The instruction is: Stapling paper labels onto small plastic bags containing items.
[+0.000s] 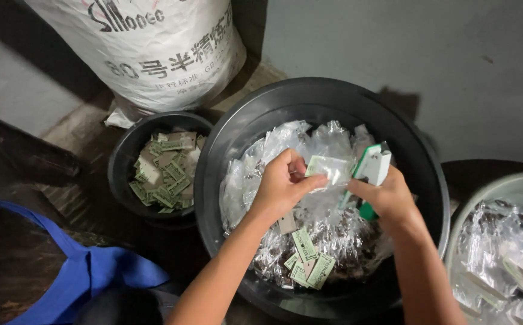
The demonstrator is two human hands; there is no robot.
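Grey wall point(454, 54) fills the upper right of the view, plain and flat. Floor point(87, 138) is dark, worn, ridged in places; lighting is dim. Everything sits on the floor.

Large white woven sack point(153, 42) with printed lettering stands at the top, leaning against the wall corner, right behind the small tub.

Big black tub point(327, 96) sits centre frame, full of small clear plastic packets point(285, 141) with dark contents at the bottom. Several green-and-white paper labels point(304, 245) lie loose on the packets near the front rim.

Pale green tub point(502, 186) at the right edge, partly cut off, also holds clear plastic packets. It sits just beside the big black tub.

Blue cloth point(87, 271) at lower left, draped near the person's body, well apart from the work.

Small black tub point(126, 150) to the left of the big one, rims nearly touching, is filled with a heap of green-and-white labels.

Both hands work over the middle of the big black tub. Left hand point(282, 183) is closed in a pinch on one clear packet with a label point(327, 168) on it, held above the heap. Right hand point(384, 195) is gripped around a green-and-white stapler point(372, 168), its nose against the packet's right edge. Forearms come in from the bottom and cover part of the tub's front rim and some packets.
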